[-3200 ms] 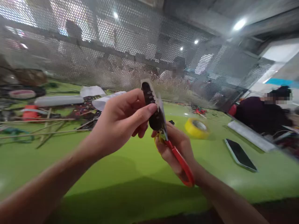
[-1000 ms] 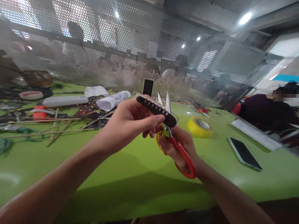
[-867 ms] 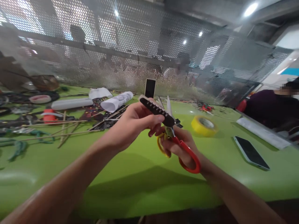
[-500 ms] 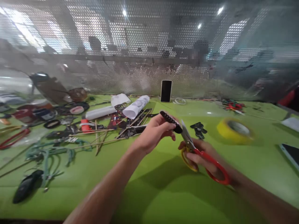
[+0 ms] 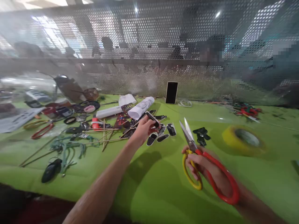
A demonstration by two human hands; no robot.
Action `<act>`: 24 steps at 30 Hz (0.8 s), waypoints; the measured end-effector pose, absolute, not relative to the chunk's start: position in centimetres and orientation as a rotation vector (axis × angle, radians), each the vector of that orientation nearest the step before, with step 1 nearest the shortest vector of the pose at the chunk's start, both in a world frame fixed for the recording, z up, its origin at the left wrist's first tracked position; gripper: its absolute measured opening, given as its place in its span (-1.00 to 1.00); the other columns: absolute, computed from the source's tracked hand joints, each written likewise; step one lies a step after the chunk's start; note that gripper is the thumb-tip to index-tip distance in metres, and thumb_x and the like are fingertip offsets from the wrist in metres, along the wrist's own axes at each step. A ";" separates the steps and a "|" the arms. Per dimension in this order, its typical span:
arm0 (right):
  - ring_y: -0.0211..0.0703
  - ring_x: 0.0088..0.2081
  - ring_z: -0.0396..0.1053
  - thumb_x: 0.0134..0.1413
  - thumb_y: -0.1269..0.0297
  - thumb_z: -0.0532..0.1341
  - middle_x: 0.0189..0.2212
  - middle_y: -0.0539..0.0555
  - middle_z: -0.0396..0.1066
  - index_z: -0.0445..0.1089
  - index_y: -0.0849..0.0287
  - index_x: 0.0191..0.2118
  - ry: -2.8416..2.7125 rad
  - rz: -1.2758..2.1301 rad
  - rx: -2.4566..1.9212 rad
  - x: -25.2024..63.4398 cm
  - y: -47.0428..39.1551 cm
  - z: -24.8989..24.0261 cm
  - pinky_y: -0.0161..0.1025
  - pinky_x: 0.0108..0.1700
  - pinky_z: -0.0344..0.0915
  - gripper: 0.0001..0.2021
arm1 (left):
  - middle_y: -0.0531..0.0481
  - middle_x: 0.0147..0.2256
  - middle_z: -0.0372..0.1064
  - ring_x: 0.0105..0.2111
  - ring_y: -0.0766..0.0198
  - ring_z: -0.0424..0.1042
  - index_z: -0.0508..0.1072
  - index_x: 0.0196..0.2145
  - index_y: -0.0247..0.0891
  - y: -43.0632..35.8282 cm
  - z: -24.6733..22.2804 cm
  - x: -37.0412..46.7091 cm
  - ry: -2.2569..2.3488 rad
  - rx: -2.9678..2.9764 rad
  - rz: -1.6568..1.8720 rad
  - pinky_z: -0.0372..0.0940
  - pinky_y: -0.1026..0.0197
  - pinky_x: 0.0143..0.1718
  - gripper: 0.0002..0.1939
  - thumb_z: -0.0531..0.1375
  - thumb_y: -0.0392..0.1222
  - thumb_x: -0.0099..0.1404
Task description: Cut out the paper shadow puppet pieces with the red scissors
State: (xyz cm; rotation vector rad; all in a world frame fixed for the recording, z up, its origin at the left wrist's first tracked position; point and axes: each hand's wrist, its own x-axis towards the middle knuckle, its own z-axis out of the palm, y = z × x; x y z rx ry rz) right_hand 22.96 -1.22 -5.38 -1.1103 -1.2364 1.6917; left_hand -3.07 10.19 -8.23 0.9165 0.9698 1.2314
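Note:
My right hand [image 5: 205, 165] grips a pair of scissors [image 5: 191, 143] with one red and one yellow handle; the blades are a little apart with nothing between them. My left hand [image 5: 143, 129] pinches a small dark flat cutout [image 5: 152, 118] with a pale edge, near the middle of the table. Several black-and-white cutouts [image 5: 171, 129] lie on the green table just right of the left hand's fingers. Beyond the scissors is a small pile of black pieces [image 5: 201, 135].
A roll of yellow tape [image 5: 243, 140] sits at the right. At the back a phone [image 5: 171, 92] stands upright before a perforated metal screen [image 5: 149, 46]. Rolled paper [image 5: 141, 108], thin sticks [image 5: 104, 137], green strips [image 5: 67, 144] and a black mouse-shaped object [image 5: 51, 170] lie to the left.
My left hand has moved left, away from the scissors, carrying the dark cutout. The scissor blades have opened. The view has shifted, and the cutouts by the left hand now show.

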 end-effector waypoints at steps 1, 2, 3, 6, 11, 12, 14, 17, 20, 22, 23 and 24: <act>-0.23 -0.50 0.36 0.26 -0.07 0.46 -0.50 -0.07 0.39 0.49 0.16 -0.03 -1.156 1.701 -1.085 22.7 -1.3 -5.1 -0.27 -0.45 0.34 -0.58 | -0.20 0.17 0.52 0.05 0.02 0.60 0.52 0.25 -0.26 10.3 -8.4 -3.0 0.984 0.924 1.227 0.59 -0.11 0.05 -0.59 0.34 -0.03 0.57; -0.21 -0.50 0.37 0.23 -0.08 0.47 -0.50 -0.07 0.40 0.49 0.16 -0.02 -1.085 1.711 -1.071 22.5 -1.4 -4.9 -0.25 -0.44 0.35 -0.56 | -0.21 0.18 0.52 0.05 0.02 0.60 0.52 0.25 -0.26 10.3 -8.6 -3.0 0.995 0.935 1.217 0.59 -0.12 0.05 -0.59 0.34 -0.03 0.57; -0.20 -0.49 0.37 0.21 -0.07 0.48 -0.50 -0.07 0.40 0.49 0.17 0.00 -1.033 1.717 -1.065 22.4 -1.5 -4.9 -0.25 -0.43 0.36 -0.54 | -0.21 0.18 0.52 0.05 0.02 0.60 0.52 0.25 -0.26 10.3 -8.8 -3.0 1.001 0.951 1.205 0.59 -0.12 0.06 -0.59 0.34 -0.03 0.57; -0.14 -0.47 0.43 0.16 -0.04 0.49 -0.46 -0.03 0.45 0.46 0.17 0.11 -0.966 1.781 -1.029 22.7 -2.0 -5.5 -0.23 -0.45 0.34 -0.46 | -0.20 0.17 0.53 0.04 0.03 0.60 0.52 0.24 -0.26 10.1 -9.1 -3.0 1.008 1.011 1.173 0.60 -0.10 0.04 -0.59 0.34 -0.04 0.57; -0.15 -0.52 0.42 0.19 -0.11 0.46 -0.45 -0.05 0.47 0.37 0.12 0.18 -0.904 2.035 -1.047 25.4 -2.7 -7.9 -0.24 -0.47 0.30 -0.40 | -0.18 0.14 0.54 0.00 0.06 0.61 0.53 0.22 -0.27 9.7 -9.8 -3.0 1.002 1.134 1.131 0.60 -0.07 0.00 -0.62 0.34 -0.06 0.56; -0.16 -0.53 0.41 0.22 -0.15 0.44 -0.45 -0.05 0.47 0.37 0.12 0.17 -0.912 2.074 -1.048 26.1 -2.7 -8.2 -0.24 -0.46 0.29 -0.42 | -0.18 0.13 0.54 -0.01 0.07 0.61 0.53 0.21 -0.27 9.6 -10.0 -2.9 1.002 1.156 1.118 0.60 -0.06 0.00 -0.62 0.34 -0.06 0.56; -0.18 -0.54 0.37 0.27 -0.20 0.39 -0.46 -0.05 0.45 0.39 0.11 0.11 -0.997 2.105 -1.044 27.1 -2.3 -8.5 -0.24 -0.46 0.26 -0.46 | -0.18 0.12 0.55 -0.01 0.07 0.61 0.54 0.20 -0.27 9.3 -10.5 -2.6 1.002 1.192 1.085 0.60 -0.06 0.00 -0.64 0.35 -0.06 0.56; -0.25 -0.54 0.29 0.28 -0.25 0.36 -0.45 -0.05 0.42 0.42 0.11 0.02 -1.176 2.048 -1.003 27.6 -0.8 -8.1 -0.29 -0.45 0.19 -0.49 | -0.18 0.12 0.55 0.00 0.06 0.61 0.55 0.19 -0.27 8.9 -11.3 -2.0 1.013 1.235 1.019 0.60 -0.08 0.03 -0.64 0.35 -0.06 0.56; -0.26 -0.52 0.28 0.19 -0.27 0.42 -0.43 -0.06 0.40 0.43 0.10 -0.01 -1.254 1.987 -0.954 27.0 1.1 -7.4 -0.31 -0.49 0.16 -0.45 | -0.18 0.12 0.55 0.01 0.06 0.61 0.54 0.19 -0.27 8.5 -12.0 -1.3 1.036 1.283 0.953 0.60 -0.08 0.03 -0.63 0.34 -0.04 0.57; -0.26 -0.51 0.29 0.19 -0.26 0.43 -0.43 -0.07 0.40 0.43 0.09 -0.02 -1.316 1.959 -0.918 26.5 2.3 -7.1 -0.31 -0.48 0.21 -0.46 | -0.18 0.13 0.55 0.01 0.06 0.61 0.54 0.20 -0.27 8.4 -12.4 -0.9 1.053 1.320 0.918 0.60 -0.08 0.02 -0.63 0.34 -0.04 0.57; -0.26 -0.51 0.30 0.22 -0.25 0.42 -0.42 -0.06 0.41 0.43 0.09 -0.02 -1.346 1.955 -0.906 26.3 2.7 -7.0 -0.31 -0.48 0.25 -0.48 | -0.19 0.13 0.55 0.01 0.05 0.61 0.54 0.20 -0.27 8.3 -12.6 -0.7 1.061 1.339 0.907 0.60 -0.09 0.03 -0.62 0.34 -0.04 0.57; -0.27 -0.51 0.29 0.25 -0.24 0.41 -0.42 -0.06 0.42 0.43 0.10 -0.02 -1.375 1.953 -0.895 26.2 3.1 -6.8 -0.31 -0.48 0.28 -0.49 | -0.19 0.14 0.55 0.02 0.05 0.61 0.54 0.21 -0.27 8.3 -12.8 -0.5 1.069 1.359 0.900 0.59 -0.10 0.04 -0.62 0.34 -0.03 0.56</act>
